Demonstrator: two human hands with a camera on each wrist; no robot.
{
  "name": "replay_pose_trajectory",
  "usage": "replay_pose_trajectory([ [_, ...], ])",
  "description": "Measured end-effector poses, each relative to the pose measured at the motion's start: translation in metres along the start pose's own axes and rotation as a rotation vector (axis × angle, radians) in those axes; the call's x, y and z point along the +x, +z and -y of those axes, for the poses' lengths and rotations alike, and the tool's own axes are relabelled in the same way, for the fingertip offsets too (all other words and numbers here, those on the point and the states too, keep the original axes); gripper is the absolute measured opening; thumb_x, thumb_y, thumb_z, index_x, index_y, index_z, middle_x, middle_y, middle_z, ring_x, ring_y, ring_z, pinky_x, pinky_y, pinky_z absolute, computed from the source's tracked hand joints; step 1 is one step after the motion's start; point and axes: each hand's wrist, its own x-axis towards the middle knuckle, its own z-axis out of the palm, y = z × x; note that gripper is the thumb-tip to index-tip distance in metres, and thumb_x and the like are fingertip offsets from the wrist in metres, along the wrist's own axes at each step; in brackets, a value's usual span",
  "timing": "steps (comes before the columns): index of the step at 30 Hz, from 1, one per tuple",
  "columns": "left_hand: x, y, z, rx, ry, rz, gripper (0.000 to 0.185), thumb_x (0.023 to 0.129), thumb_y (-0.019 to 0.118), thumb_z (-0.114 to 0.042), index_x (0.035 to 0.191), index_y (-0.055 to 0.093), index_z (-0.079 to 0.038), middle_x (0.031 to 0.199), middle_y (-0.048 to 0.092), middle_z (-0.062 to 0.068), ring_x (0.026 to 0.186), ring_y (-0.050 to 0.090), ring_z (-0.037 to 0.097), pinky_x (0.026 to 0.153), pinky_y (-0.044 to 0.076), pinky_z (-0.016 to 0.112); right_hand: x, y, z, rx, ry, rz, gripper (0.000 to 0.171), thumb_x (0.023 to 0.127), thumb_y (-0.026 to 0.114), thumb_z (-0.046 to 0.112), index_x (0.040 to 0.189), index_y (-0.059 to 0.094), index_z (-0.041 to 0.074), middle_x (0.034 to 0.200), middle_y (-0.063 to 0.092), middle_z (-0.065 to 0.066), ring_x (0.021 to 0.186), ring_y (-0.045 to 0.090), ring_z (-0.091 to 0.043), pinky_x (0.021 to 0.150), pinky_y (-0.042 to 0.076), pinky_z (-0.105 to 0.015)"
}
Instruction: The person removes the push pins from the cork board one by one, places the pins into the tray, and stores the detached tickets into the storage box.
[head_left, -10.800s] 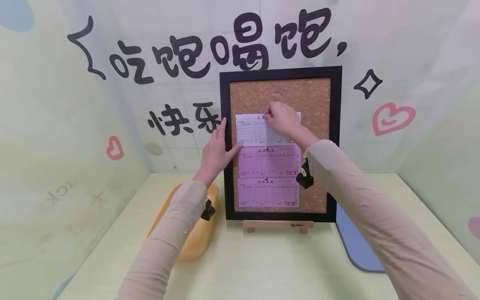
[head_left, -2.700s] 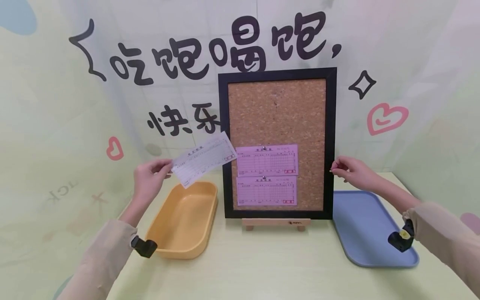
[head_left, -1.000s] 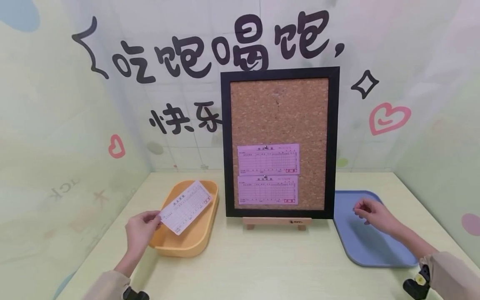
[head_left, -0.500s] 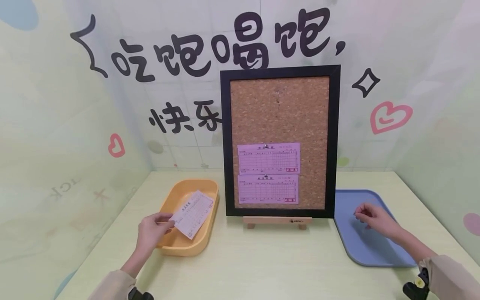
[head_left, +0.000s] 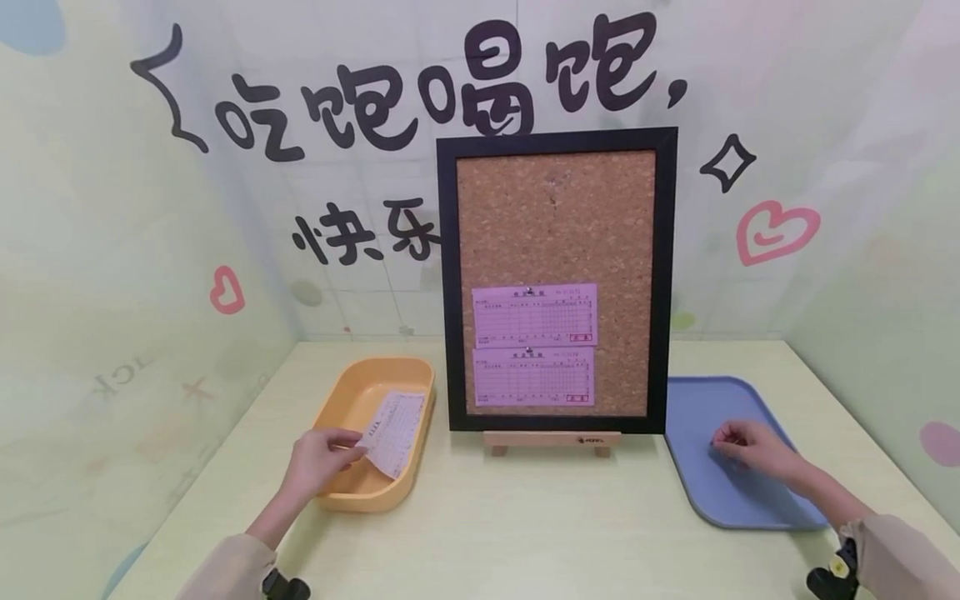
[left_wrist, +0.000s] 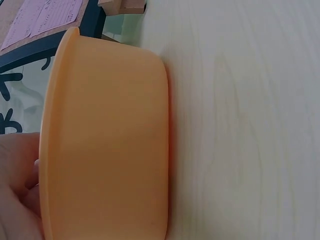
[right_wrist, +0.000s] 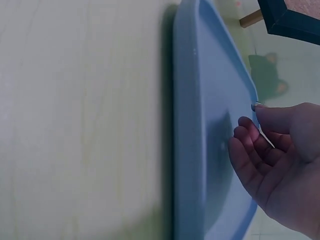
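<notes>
- Your left hand (head_left: 318, 461) pinches a white slip (head_left: 393, 432) by its near edge, thumb on top; the slip hangs tilted inside the orange tub (head_left: 352, 400), its far end low over the tub floor.
- In the left wrist view only the tub wall (left_wrist: 107, 145) and part of your palm show.
- Your right hand (head_left: 746, 446) hovers low over the blue tray (head_left: 697, 400), fingers curled, fingertip and thumb pinching a small pin (right_wrist: 254, 106).
- Between tub and tray stands the cork board (head_left: 555, 225) on a wooden stand (head_left: 551, 440).
- Two pink slips (head_left: 534, 315) stay pinned on its lower half, one above the other.
</notes>
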Motion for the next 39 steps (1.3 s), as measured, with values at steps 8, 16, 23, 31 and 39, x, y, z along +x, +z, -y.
replay_pose_trajectory([
  [8,0.006,0.003,0.002,0.112,0.081,0.047,0.021,0.072,0.074,-0.009,0.087,0.069,0.005,0.081,0.069,0.015,0.065,0.063,0.016,0.057,0.051,0.023,-0.001,0.003,-0.004,-0.009,0.114,0.08,0.01,0.088,0.053,0.002,0.084,0.056,-0.007,0.073,0.05,-0.001,0.059,0.042,-0.002,0.048,0.041,-0.02],
  [16,0.001,0.001,0.003,0.193,0.117,0.04,0.019,0.071,0.074,-0.011,0.084,0.07,0.003,0.079,0.069,0.012,0.071,0.064,0.018,0.064,0.052,0.029,0.001,0.005,-0.004,-0.071,0.138,0.072,0.01,0.086,0.056,0.004,0.082,0.059,-0.004,0.071,0.052,0.0,0.059,0.043,-0.001,0.049,0.04,-0.02],
  [23,-0.004,0.0,0.002,0.254,0.121,0.041,0.02,0.072,0.075,-0.014,0.084,0.07,0.001,0.078,0.069,0.009,0.069,0.064,0.017,0.064,0.052,0.032,0.0,0.004,-0.003,-0.069,0.14,0.068,0.01,0.086,0.055,0.003,0.083,0.058,-0.005,0.072,0.052,-0.002,0.059,0.042,-0.001,0.048,0.039,-0.02],
  [31,-0.005,-0.005,0.001,0.324,0.138,0.041,0.017,0.074,0.073,-0.018,0.083,0.072,-0.004,0.079,0.069,0.006,0.07,0.063,0.016,0.065,0.05,0.035,0.0,0.002,-0.006,-0.055,0.13,0.079,0.008,0.086,0.053,0.0,0.085,0.058,-0.007,0.072,0.051,-0.002,0.06,0.042,-0.001,0.05,0.041,-0.02],
  [39,-0.006,-0.009,0.001,0.354,0.136,0.036,0.015,0.076,0.072,-0.018,0.084,0.072,-0.005,0.077,0.069,0.004,0.069,0.062,0.015,0.065,0.049,0.035,0.0,0.0,-0.006,-0.037,0.08,0.09,0.008,0.086,0.052,-0.001,0.086,0.057,-0.007,0.074,0.052,-0.002,0.062,0.043,0.0,0.051,0.041,-0.021],
])
